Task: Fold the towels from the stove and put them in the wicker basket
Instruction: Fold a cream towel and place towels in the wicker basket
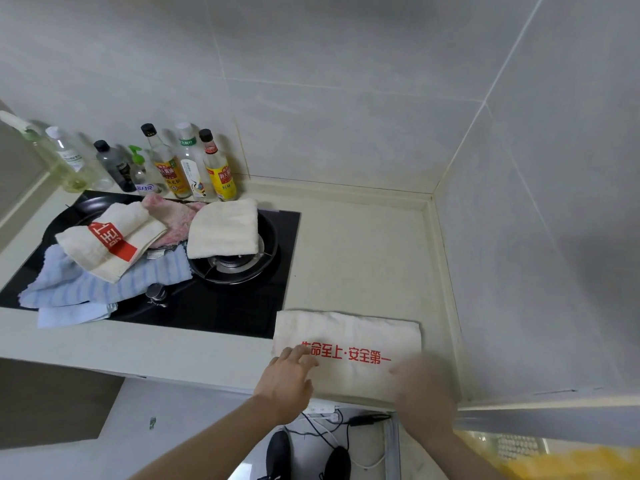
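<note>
Folding the cream rectangular terry towel with red lettering on the pale desk.
Soft, light, limp; left hand pressing with fingers spread at nine o'clock; right hand blurred, cannot tell; pinching corners seems best.

A cream towel with red lettering lies flat on the pale countertop, right of the black gas stove. The left hand rests its straight fingers on the towel's near left part; the right hand, blurred, covers its near right corner. On the stove lie a folded cream towel, a cream towel with a red patch, a pink towel and a blue striped towel. Condiment bottles stand along the far wall.
</note>
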Available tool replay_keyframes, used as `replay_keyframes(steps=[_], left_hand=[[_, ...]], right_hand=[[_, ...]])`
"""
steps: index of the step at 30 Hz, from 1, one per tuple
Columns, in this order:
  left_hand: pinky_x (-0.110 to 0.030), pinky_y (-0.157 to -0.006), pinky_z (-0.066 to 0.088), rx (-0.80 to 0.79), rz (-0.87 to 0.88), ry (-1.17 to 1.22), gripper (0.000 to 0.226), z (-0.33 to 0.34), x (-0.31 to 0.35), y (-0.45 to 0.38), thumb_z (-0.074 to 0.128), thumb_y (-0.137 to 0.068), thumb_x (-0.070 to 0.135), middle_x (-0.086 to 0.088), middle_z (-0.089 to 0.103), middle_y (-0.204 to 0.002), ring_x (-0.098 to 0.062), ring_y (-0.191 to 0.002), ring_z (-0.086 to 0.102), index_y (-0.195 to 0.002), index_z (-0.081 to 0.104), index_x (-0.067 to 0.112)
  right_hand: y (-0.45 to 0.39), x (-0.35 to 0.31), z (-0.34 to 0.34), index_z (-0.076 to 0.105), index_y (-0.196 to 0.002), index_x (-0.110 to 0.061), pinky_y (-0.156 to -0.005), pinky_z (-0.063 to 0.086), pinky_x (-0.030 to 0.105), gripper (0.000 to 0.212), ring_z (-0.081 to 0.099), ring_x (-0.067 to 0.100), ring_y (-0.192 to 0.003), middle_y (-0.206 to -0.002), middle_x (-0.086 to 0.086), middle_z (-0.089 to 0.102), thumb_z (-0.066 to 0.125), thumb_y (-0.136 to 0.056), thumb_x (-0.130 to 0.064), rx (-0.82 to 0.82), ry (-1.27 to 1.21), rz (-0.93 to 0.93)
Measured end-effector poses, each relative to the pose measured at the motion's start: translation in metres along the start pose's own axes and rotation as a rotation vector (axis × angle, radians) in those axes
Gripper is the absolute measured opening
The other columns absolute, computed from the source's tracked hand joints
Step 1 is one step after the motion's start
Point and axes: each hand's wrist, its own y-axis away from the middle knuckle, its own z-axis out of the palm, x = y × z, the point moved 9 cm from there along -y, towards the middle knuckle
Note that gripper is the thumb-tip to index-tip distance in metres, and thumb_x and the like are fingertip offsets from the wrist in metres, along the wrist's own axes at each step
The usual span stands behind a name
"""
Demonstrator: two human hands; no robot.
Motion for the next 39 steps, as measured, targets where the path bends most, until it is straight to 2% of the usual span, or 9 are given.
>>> replay_keyframes(steps=[2, 4, 8, 15, 23, 28, 32, 36, 39], left_hand=[[-0.043, -0.126, 0.021, -0.063, -0.007, -0.011, 0.059, 0.015, 0.010, -0.009, 0.042, -0.103, 0.028, 0.005, 0.005, -0.170, -0.023, -0.155, 0.011, -0.159, 0.025, 0.034], [-0.052, -0.127, 0.007, -0.171, -0.052, -0.072, 0.065, 0.035, 0.009, -0.015, 0.036, -0.107, 0.032, 0.004, -0.021, -0.169, -0.028, -0.157, -0.013, -0.162, 0.002, 0.033], [-0.062, -0.124, -0.007, -0.288, -0.063, -0.188, 0.072, 0.061, -0.001, -0.015, 0.029, -0.109, 0.038, -0.003, -0.042, -0.160, -0.033, -0.148, -0.037, -0.158, -0.022, 0.030], [-0.059, -0.123, -0.013, -0.244, -0.183, -0.234, 0.080, 0.068, -0.033, -0.004, 0.018, -0.105, 0.060, -0.009, -0.049, -0.155, -0.039, -0.142, -0.043, -0.154, -0.033, 0.023], [-0.064, -0.121, -0.011, -0.184, -0.059, -0.165, 0.079, 0.049, 0.027, -0.028, 0.025, -0.105, 0.058, 0.004, -0.051, -0.154, -0.035, -0.145, -0.041, -0.152, -0.035, 0.037], [-0.071, -0.118, -0.009, -0.293, -0.014, -0.185, 0.075, 0.067, 0.055, -0.038, 0.028, -0.104, 0.058, 0.003, -0.042, -0.160, -0.038, -0.148, -0.036, -0.159, -0.019, 0.035], [-0.077, -0.114, -0.009, -0.382, -0.034, -0.195, 0.084, 0.078, 0.054, -0.041, 0.033, -0.101, 0.062, 0.004, -0.042, -0.160, -0.039, -0.146, -0.038, -0.157, -0.023, 0.037], [-0.078, -0.111, -0.010, -0.433, -0.061, -0.155, 0.091, 0.077, 0.053, -0.043, 0.042, -0.095, 0.060, 0.008, -0.042, -0.160, -0.036, -0.146, -0.040, -0.156, -0.023, 0.040], [-0.078, -0.112, -0.010, -0.424, -0.063, -0.139, 0.091, 0.074, 0.055, -0.043, 0.044, -0.094, 0.058, 0.008, -0.040, -0.161, -0.036, -0.146, -0.039, -0.157, -0.020, 0.041]], right_hand=[[-0.006, -0.010, 0.007, 0.049, -0.139, -0.035, -0.108, 0.042, 0.031, 0.058, 0.031, 0.011, -0.143, -0.149, -0.016, 0.034, 0.055, -0.083, -0.022, -0.012, -0.004, -0.044], [-0.011, -0.007, 0.023, 0.026, -0.156, -0.028, -0.123, 0.024, 0.037, 0.064, 0.005, 0.015, -0.154, -0.165, -0.007, 0.010, 0.046, -0.095, -0.034, -0.108, 0.013, 0.007], [-0.011, 0.015, 0.043, -0.003, -0.161, -0.026, -0.126, 0.005, 0.048, 0.078, -0.009, 0.030, -0.156, -0.168, 0.001, -0.018, 0.041, -0.101, -0.050, -0.279, 0.131, 0.085], [-0.009, 0.023, 0.048, -0.018, -0.159, -0.019, -0.126, -0.002, 0.055, 0.085, -0.019, 0.028, -0.155, -0.164, -0.001, -0.032, 0.033, -0.102, -0.056, -0.338, 0.141, 0.111], [-0.023, 0.007, 0.029, -0.004, -0.162, -0.018, -0.128, 0.006, 0.041, 0.078, -0.018, 0.019, -0.155, -0.168, -0.005, -0.022, 0.036, -0.099, -0.040, -0.171, 0.093, -0.005], [-0.029, 0.000, 0.037, 0.006, -0.162, -0.027, -0.127, 0.008, 0.042, 0.074, -0.012, 0.020, -0.156, -0.169, -0.009, -0.013, 0.042, -0.100, -0.046, -0.289, 0.112, -0.020], [-0.026, 0.011, 0.034, 0.007, -0.162, -0.027, -0.127, 0.014, 0.040, 0.074, -0.007, 0.019, -0.157, -0.169, -0.008, -0.011, 0.043, -0.100, -0.047, -0.274, 0.117, 0.003], [-0.032, 0.038, 0.012, 0.025, -0.153, -0.027, -0.106, 0.045, 0.041, 0.071, 0.038, 0.023, -0.140, -0.160, -0.002, 0.021, 0.054, -0.089, -0.042, -0.106, -0.082, 0.237], [-0.042, 0.065, 0.014, 0.032, -0.149, -0.027, -0.098, 0.052, 0.045, 0.084, 0.055, 0.026, -0.122, -0.146, 0.002, 0.045, 0.058, -0.073, -0.051, -0.045, -0.305, 0.416]])
